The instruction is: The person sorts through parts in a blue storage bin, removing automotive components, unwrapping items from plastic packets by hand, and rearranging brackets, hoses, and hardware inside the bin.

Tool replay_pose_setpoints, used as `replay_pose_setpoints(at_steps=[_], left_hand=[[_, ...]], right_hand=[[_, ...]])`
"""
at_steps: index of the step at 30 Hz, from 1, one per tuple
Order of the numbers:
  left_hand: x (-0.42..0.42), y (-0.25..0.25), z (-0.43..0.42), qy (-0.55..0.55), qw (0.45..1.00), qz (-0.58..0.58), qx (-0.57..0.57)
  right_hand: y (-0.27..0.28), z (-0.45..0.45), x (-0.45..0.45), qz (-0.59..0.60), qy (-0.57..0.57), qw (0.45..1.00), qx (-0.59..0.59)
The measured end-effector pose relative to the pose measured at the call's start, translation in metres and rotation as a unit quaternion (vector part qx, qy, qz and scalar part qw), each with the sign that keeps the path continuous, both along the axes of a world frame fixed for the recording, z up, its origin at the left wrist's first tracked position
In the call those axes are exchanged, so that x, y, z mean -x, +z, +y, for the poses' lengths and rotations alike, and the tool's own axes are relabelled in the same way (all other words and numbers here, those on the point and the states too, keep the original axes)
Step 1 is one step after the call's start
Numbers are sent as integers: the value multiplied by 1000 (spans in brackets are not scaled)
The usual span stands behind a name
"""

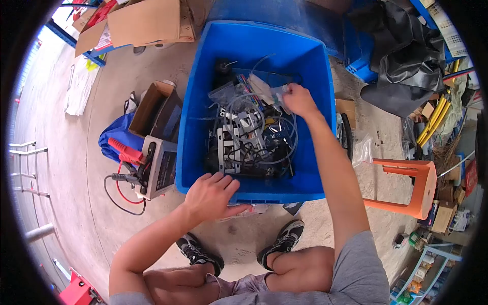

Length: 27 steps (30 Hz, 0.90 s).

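A large blue plastic bin (197, 122) stands on the floor in front of me, holding a jumble of parts. My left hand (209, 197) is on its near rim, fingers over the edge and thumb on the outer side. Inside the bin, toward the far right, my right hand (301, 100) has its fingers closed on a small clear plastic bag (278, 93). Coiled clear tubing (294, 140) loops over white metal brackets (221, 150) in the middle. Another clear bag (222, 94) lies at the left of the pile.
A charger box with red and black clamps (160, 170) and an opened carton (147, 109) stand left of the bin. An orange stool (424, 189) lies on its side at the right. Black sheeting (406, 66) hangs at the upper right; a cardboard box (145, 23) is at the upper left.
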State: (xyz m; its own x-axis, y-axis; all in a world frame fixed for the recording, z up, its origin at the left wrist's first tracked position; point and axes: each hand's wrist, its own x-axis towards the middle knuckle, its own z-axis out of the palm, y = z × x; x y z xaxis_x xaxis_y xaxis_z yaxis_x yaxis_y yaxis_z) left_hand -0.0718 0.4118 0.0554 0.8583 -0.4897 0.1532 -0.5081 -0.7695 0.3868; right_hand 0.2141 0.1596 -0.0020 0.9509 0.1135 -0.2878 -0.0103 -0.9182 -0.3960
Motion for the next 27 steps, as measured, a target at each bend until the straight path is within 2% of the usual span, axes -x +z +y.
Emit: replay_pose_setpoints(at_steps=[2, 3, 4, 5, 6, 8, 9, 11, 13, 15, 17, 18, 20, 22, 27], left_hand=[[-6, 12, 1, 50, 980, 109, 157], [-9, 23, 2, 113, 936, 239, 230], [-18, 18, 0, 148, 902, 254, 317], [-28, 14, -4, 181, 857, 268, 400], [-41, 16, -6, 177, 852, 258, 419], [-61, 16, -17, 226, 775, 271, 524], [-66, 16, -16, 227, 775, 275, 522], [-73, 17, -16, 179, 661, 384, 619], [-70, 14, -16, 170, 673, 393, 603], [-69, 8, -19, 160, 685, 404, 585], [-66, 3, -22, 162, 648, 396, 631], [-65, 2, -26, 162, 649, 398, 628], [-63, 2, -34, 202, 584, 385, 685], [-62, -4, -35, 211, 587, 382, 682], [-56, -14, -38, 228, 613, 385, 651]], right_hand=[[23, -2, 5, 97, 6, 972, -214], [52, 5, 24, 167, -12, 935, -311], [69, 9, 37, 168, -11, 935, -314], [80, 11, 50, 193, 11, 909, -368], [89, 12, 63, 218, 31, 880, -421], [106, 13, 84, 247, 42, 862, -442], [111, 12, 93, 272, 53, 843, -461], [116, 8, 104, 274, 51, 841, -464], [120, 3, 109, 272, 48, 839, -469], [121, -2, 112, 233, 73, 862, -445], [121, 2, 123, 200, 26, 846, -493], [120, 4, 128, 168, -17, 828, -534], [105, 4, 132, 178, -31, 807, -562], [88, 5, 140, 200, -37, 801, -563], [53, 3, 149, 157, -7, 806, -570]])
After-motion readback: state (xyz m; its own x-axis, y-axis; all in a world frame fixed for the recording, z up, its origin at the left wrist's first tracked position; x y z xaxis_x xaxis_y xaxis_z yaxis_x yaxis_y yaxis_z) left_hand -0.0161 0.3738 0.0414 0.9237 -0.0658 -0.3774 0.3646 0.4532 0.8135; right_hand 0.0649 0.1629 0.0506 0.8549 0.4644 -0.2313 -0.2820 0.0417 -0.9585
